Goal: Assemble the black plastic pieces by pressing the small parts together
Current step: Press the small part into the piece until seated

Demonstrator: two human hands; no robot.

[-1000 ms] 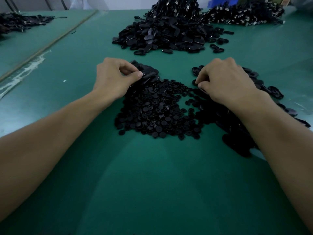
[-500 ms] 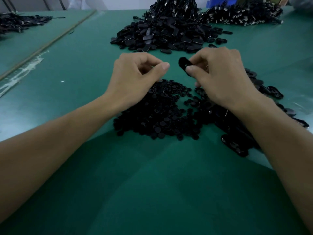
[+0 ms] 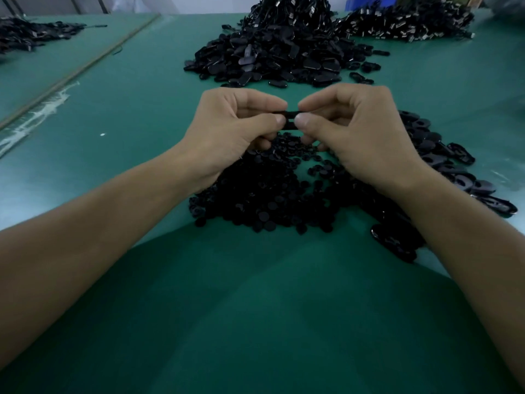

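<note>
Both hands meet above the table's middle. My left hand point(image 3: 230, 129) and my right hand point(image 3: 355, 132) pinch the same small black plastic piece point(image 3: 289, 120) between thumbs and forefingers, each at one end. Only a thin dark strip of it shows between the fingertips. Whether a second small part sits in it is hidden. Below the hands lies a heap of small round black parts point(image 3: 267, 194). A row of larger oval black pieces point(image 3: 443, 166) runs under and beside my right forearm.
A tall mound of black pieces point(image 3: 278, 52) stands just beyond the hands. Another pile with metal bits point(image 3: 412, 21) lies at the far right, and a third pile point(image 3: 31, 32) at the far left. The green table mat point(image 3: 255, 308) is bare near me.
Both hands rose from the heaps, each with a part, and came together. The right hand's oval piece is now pinched by both hands at the centre.
</note>
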